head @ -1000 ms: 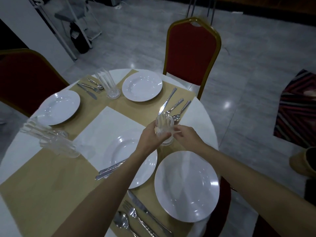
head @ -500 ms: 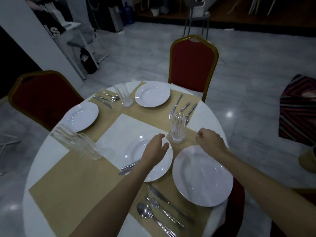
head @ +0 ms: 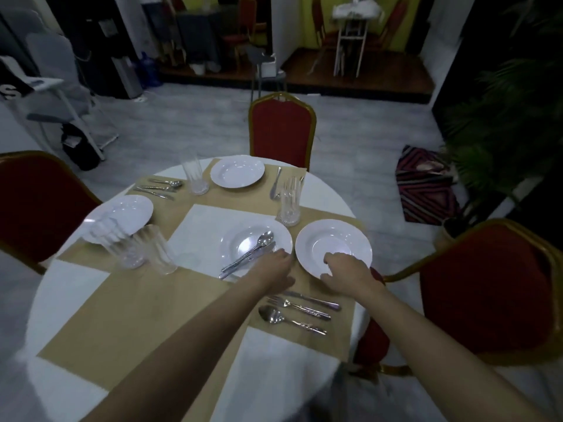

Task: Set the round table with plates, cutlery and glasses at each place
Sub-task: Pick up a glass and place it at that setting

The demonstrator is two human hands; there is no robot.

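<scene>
Take the round counter point(head: 76, 300) as a clock face, with twelve at the far red chair point(head: 281, 132). Both hands are low on the face, between four and five.

The left hand point(head: 274, 269) lies at the near rim of the centre plate point(head: 231, 236). Its fingertips are beside the handles of the spoon and knife point(head: 249, 254) that lie across that plate. The back of the hand hides the fingers, so I cannot tell whether it holds anything.

The right hand point(head: 347, 272) sits on the near rim of the plate at three o'clock point(head: 333, 239). Its fingers are curled on the white surface and its thumb lies along the edge. Whether it actually grips the plate cannot be told.

Just nearer than both hands, at about five, a knife, fork and spoon point(head: 300, 309) lie side by side on the tan mat. A cut glass point(head: 289, 202) stands at two o'clock, beyond the gap between the two plates and well apart from the hands. A plate at twelve point(head: 237, 175) and a plate at nine point(head: 128, 211) are laid. Two glasses point(head: 131, 248) stand together near the nine o'clock plate.
</scene>
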